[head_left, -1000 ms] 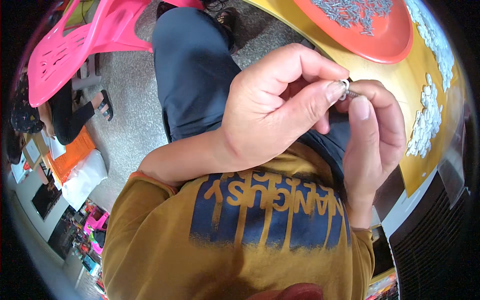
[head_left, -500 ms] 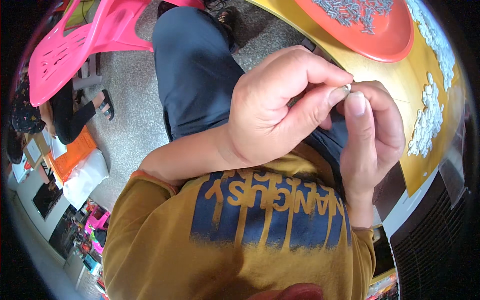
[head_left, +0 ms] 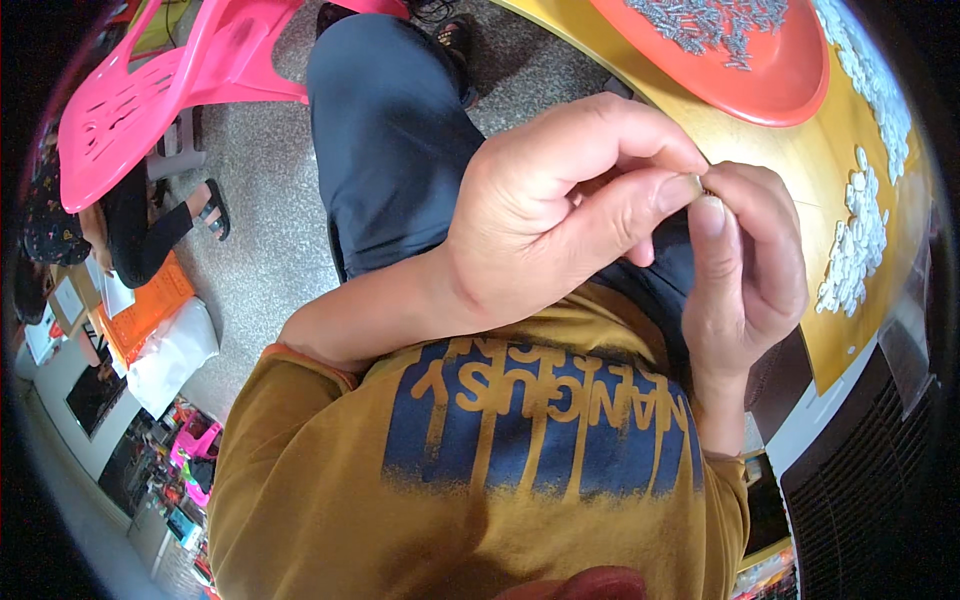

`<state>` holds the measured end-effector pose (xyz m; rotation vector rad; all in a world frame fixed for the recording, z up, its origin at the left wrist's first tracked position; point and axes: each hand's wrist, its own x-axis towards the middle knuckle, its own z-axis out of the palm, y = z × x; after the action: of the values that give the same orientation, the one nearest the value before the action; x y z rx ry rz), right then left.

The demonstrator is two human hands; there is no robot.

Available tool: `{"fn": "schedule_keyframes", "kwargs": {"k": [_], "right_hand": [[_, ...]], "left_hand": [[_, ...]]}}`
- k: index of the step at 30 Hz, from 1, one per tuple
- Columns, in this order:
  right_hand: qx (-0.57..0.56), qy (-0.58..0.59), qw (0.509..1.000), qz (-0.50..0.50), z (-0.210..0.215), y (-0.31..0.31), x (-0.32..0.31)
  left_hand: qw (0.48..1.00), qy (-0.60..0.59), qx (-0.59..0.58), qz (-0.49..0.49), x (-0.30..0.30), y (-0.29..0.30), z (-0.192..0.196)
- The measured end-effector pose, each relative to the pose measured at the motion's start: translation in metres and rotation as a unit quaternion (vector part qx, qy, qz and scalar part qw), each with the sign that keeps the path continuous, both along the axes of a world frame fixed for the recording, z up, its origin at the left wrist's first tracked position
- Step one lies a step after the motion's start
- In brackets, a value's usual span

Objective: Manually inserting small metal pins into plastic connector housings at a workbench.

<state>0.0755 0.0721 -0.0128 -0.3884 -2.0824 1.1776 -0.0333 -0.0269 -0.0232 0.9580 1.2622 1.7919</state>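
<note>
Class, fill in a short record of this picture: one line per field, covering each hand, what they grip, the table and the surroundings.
left hand: thumb and forefinger pinch a small part
right hand: fingertips meet the same small part from the other side
small part: mostly hidden between the fingertips; kind cannot be told
table: yellow, ahead of the hands
red tray: on the table, holds small grey pieces
white pieces: heaped on the table's right side
pink chair: on the floor to the left
</note>
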Motion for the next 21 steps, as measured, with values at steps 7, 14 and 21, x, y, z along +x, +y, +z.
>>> {"fn": "schedule_keyframes", "kwargs": {"k": [7, 14, 21], "right_hand": [[0.095, -0.011, 0.995, -0.01, -0.0018, 0.0015, 0.0029], [0.109, 0.005, 0.994, -0.018, -0.0037, 0.0011, 0.0033], [0.076, -0.007, 0.997, -0.012, 0.002, 0.0001, 0.0037]], "left_hand": [[0.992, -0.12, -0.022, -0.042, -0.0025, -0.001, 0.0067], [0.979, -0.19, -0.052, -0.052, -0.0023, -0.0032, 0.0089], [0.983, -0.175, -0.038, -0.035, -0.0022, -0.0032, 0.0089]]}}
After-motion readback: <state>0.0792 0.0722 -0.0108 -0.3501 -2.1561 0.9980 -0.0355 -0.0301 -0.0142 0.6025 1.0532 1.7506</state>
